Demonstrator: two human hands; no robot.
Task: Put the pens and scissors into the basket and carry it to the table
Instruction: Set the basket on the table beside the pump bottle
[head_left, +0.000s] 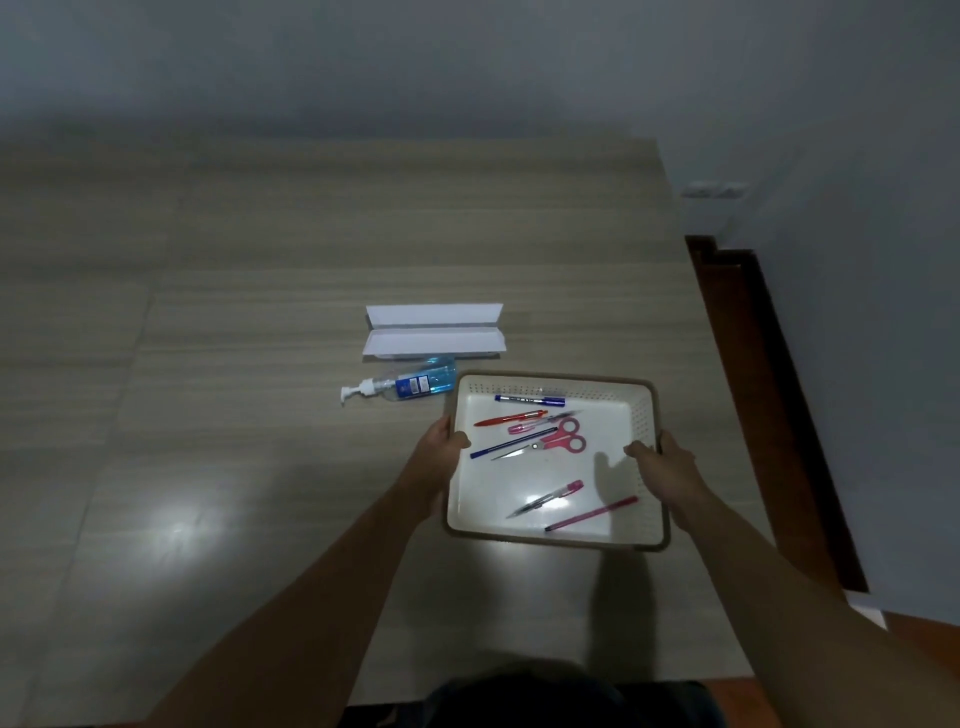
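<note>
A white rectangular basket (644, 415) with perforated walls is held above the tiled floor. My left hand (441, 441) grips its left rim, thumb inside. On the right rim my right hand (662, 460) does the same. Inside lie pink-handled scissors (561, 440), a blue pen (530, 400) near the far wall, a red pen (511, 418), a dark blue pen (511, 443), a pink-capped pen (545, 498) and a pink pen (592, 513) near the front.
On the floor beyond the basket lie an open white box (434, 332) and a clear pump bottle of blue liquid (400, 387) on its side. A brown wooden ledge (769, 374) and a grey wall run along the right.
</note>
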